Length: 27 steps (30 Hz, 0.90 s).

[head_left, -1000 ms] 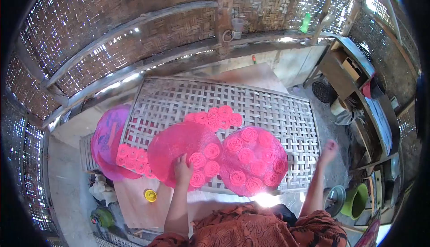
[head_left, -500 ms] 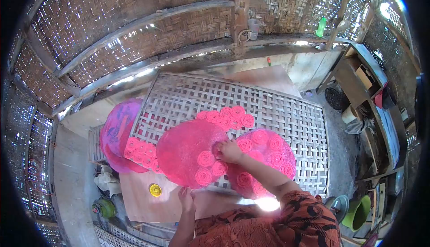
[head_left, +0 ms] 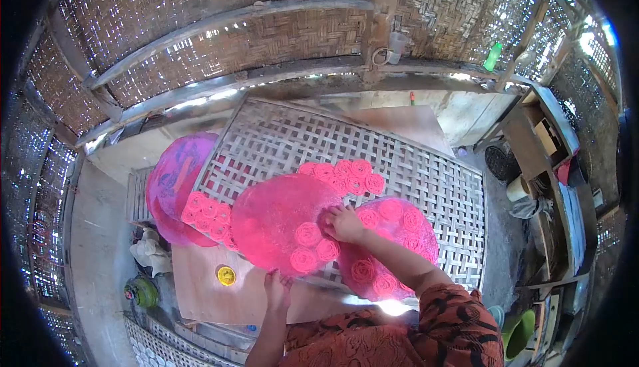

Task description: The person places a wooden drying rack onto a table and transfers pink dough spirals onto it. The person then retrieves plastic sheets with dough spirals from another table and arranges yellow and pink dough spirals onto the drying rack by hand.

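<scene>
A large pink round sheet lies slanted over a woven bamboo rack, with a few coiled pink rosettes on its right part. My right hand grips its right edge with curled fingers; the fingertips are partly hidden. At the lower edge, my left hand pinches the rim. A second pink round sheet, bearing several rosettes, sits to the right, partly under my right forearm. More coiled rosettes rest directly on the rack at left, and another group lies beyond the first sheet.
The bamboo rack stands over a wooden board holding a yellow lid-like disc. Purple-pink round sheets lean at the left. A green gas cylinder is lower left; a wooden cabinet and green bucket are right.
My left hand has risen slightly to the lower rim of the pink round sheet. My right hand keeps its place at the right edge. The camera view has shifted a little.
</scene>
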Each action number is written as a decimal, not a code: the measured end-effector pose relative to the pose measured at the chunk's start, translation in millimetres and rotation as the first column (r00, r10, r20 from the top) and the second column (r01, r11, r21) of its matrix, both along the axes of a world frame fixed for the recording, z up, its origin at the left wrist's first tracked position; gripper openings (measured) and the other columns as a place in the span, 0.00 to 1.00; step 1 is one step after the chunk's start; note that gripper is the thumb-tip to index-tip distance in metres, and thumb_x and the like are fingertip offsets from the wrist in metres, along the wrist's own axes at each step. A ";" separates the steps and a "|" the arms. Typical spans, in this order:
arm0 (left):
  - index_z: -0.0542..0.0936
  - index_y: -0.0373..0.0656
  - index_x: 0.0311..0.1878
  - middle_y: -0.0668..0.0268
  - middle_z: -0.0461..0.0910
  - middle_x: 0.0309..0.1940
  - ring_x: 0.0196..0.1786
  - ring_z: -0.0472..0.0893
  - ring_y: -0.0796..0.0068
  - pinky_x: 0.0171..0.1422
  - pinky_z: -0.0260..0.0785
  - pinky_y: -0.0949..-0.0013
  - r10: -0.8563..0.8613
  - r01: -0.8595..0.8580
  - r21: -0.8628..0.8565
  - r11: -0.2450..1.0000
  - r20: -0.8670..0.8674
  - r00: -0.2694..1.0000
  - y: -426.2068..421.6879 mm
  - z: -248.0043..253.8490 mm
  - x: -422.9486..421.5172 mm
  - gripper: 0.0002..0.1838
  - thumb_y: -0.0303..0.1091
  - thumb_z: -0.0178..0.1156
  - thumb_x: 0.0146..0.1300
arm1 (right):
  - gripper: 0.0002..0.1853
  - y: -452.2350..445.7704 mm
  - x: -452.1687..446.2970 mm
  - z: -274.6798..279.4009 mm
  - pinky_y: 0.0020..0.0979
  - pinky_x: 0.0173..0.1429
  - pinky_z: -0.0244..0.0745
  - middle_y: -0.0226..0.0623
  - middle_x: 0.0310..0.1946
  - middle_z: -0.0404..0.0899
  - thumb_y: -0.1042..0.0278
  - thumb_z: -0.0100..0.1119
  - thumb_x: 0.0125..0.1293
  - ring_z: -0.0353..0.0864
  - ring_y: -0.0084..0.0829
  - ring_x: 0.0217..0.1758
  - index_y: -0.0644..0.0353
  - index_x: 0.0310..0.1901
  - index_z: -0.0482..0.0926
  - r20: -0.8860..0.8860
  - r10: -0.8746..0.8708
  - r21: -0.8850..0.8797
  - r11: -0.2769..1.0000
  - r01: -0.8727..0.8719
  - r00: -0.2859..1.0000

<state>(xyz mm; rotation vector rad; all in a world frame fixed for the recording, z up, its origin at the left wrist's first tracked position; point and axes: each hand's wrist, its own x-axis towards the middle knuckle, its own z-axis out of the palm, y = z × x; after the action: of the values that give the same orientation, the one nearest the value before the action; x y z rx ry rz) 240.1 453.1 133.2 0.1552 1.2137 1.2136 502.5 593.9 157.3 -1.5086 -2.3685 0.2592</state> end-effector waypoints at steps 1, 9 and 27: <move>0.64 0.48 0.52 0.64 0.72 0.44 0.40 0.75 0.68 0.44 0.70 0.65 -0.001 0.001 0.002 1.000 -0.001 1.000 -1.7 -2.3 -0.1 0.11 0.34 0.47 0.68 | 0.17 -0.9 1.8 1.0 0.45 0.53 0.65 0.41 0.36 0.77 0.52 0.62 0.52 0.76 0.40 0.43 0.57 0.34 0.78 -0.038 0.021 0.018 1.000 -0.020 0.999; 0.64 0.47 0.54 0.62 0.73 0.48 0.44 0.76 0.66 0.47 0.71 0.63 0.016 -0.016 0.007 1.000 0.027 1.000 -4.5 -6.7 3.9 0.14 0.33 0.50 0.67 | 0.03 73.3 134.8 6.9 0.24 0.30 0.70 0.31 0.28 0.77 0.78 0.55 0.58 0.73 0.20 0.27 0.62 0.34 0.73 -0.835 -0.523 -0.447 0.825 0.345 0.169; 0.67 0.39 0.55 0.57 0.72 0.53 0.56 0.73 0.58 0.63 0.67 0.49 -0.169 0.108 0.240 0.965 0.254 0.952 50.6 51.2 90.5 0.13 0.25 0.46 0.68 | 0.17 -8.8 9.8 55.0 0.28 0.44 0.74 0.33 0.34 0.82 0.57 0.63 0.58 0.77 0.23 0.36 0.60 0.44 0.81 -0.681 -0.209 -0.587 0.729 -0.353 0.702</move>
<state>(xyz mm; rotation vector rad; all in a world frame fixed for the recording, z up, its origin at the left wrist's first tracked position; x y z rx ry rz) 330.6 503.7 184.4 0.2291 0.8116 1.2010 512.3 585.1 212.3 -1.1820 -1.7092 1.5990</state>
